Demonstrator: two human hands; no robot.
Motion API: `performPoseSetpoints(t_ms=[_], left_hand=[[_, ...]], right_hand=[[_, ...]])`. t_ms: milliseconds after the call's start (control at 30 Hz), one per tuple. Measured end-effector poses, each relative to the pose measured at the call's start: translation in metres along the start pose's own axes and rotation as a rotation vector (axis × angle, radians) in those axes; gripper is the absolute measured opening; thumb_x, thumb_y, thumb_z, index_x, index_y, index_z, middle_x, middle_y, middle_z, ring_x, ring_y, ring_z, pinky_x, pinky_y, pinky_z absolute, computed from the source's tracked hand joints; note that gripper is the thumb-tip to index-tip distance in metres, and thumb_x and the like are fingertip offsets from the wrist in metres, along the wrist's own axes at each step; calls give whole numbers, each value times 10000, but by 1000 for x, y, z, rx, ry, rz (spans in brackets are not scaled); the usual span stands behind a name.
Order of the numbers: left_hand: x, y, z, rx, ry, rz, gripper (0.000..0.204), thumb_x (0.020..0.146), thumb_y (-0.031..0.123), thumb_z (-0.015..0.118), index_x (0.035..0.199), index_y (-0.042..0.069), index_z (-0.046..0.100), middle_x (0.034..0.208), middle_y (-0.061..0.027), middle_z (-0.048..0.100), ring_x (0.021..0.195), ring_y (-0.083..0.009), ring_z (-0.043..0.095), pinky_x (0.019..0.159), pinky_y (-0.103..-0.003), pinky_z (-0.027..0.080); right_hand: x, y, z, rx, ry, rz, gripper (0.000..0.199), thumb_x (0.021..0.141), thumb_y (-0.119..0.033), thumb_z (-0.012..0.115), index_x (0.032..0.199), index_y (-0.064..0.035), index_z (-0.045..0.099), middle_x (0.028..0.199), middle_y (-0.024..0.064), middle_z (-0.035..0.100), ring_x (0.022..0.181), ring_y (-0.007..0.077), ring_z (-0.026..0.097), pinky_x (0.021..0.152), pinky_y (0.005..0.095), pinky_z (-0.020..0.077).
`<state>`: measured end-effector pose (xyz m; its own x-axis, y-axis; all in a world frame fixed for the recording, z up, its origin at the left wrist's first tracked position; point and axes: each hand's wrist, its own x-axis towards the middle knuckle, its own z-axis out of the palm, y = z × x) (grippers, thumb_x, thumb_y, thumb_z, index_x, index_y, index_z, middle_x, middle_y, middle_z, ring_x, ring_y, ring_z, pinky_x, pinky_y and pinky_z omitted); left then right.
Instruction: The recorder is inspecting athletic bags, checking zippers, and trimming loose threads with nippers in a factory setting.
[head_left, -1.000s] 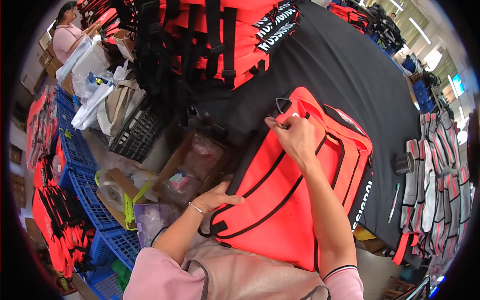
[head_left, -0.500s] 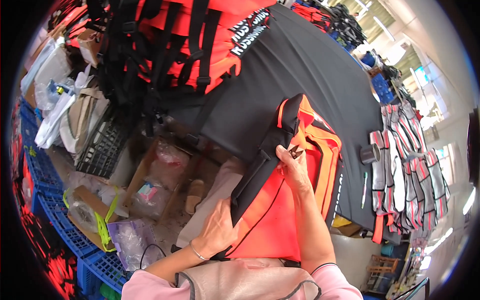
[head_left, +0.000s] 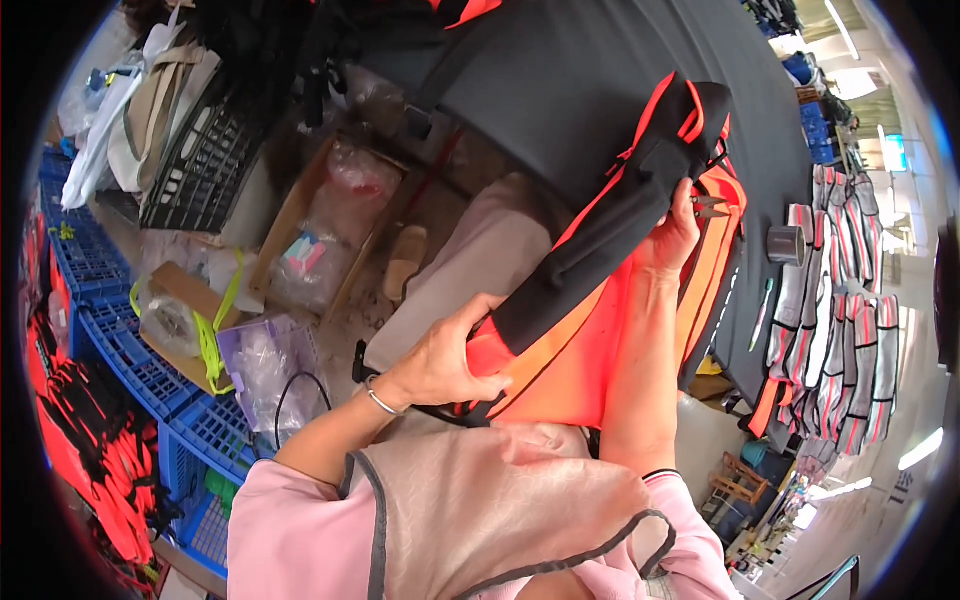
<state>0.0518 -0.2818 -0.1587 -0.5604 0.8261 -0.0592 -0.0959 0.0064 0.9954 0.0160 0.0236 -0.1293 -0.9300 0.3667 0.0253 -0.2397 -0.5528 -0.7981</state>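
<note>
An orange vest with black panels lies folded over the near edge of a black-covered table, partly on my lap. My left hand grips its lower black-and-orange corner, a bracelet on the wrist. My right hand holds the vest's upper part, beside small metal snips; whether the fingers hold them is unclear.
Cardboard boxes with plastic bags and a black crate stand on the floor to the left. Blue crates line the left side, with orange vests. A tape roll and striped straps lie at the table's right.
The view has tilted and moved closer. The vest has been folded and pulled toward me; my left hand moved up onto its lower corner, while my right hand stays at the top edge.
</note>
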Motion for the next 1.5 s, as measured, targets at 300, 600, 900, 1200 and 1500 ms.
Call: performPoseSetpoints(t_ms=[300, 600, 900, 1200, 1500], left_hand=[[-9, 16, 25, 134, 371, -54, 517, 728, 98, 745, 1185, 34, 511, 983, -222, 669, 926, -434, 659, 786, -434, 554], [-5, -22, 12, -105, 332, -138, 616, 765, 118, 788, 1292, -37, 510, 1117, -143, 673, 977, -214, 667, 854, -341, 535], [3, -33, -32, -587, 509, -285, 548, 953, 143, 591, 1443, -7, 400, 1365, -129, 546, 1209, -241, 567, 1032, -362, 441], [11, -6, -35, -221, 530, -381, 158, 945, 123, 651, 1055, 26, 591, 886, -24, 602, 783, -127, 574, 743, -267, 489], [51, 42, -24, 267, 782, -17, 469, 910, 26, 659, 1357, 9, 520, 1250, -103, 594, 1200, -247, 523, 938, -370, 488]], right_hand=[[7, 14, -21, 225, -11, 30, 258, 1021, -219, 525, 1149, -25, 638, 990, 75, 709, 552, 56, 468, 563, 193, 422], [2, -16, 32, -737, 143, 193, 218, 951, -282, 647, 974, -66, 669, 650, -30, 539, 548, 50, 485, 483, 211, 340], [-32, -150, -53, -831, 609, -391, 253, 954, -213, 656, 1136, -36, 664, 832, -15, 599, 723, 56, 529, 579, 225, 432], [-50, -164, -261, -1542, 990, -330, 369, 854, -94, 633, 1206, 13, 617, 1090, 222, 670, 1059, 376, 631, 970, 438, 474], [-140, -210, -318, -1954, 1314, 48, 326, 882, -257, 684, 1152, -78, 643, 1126, 150, 570, 1089, 364, 543, 886, 475, 478]])
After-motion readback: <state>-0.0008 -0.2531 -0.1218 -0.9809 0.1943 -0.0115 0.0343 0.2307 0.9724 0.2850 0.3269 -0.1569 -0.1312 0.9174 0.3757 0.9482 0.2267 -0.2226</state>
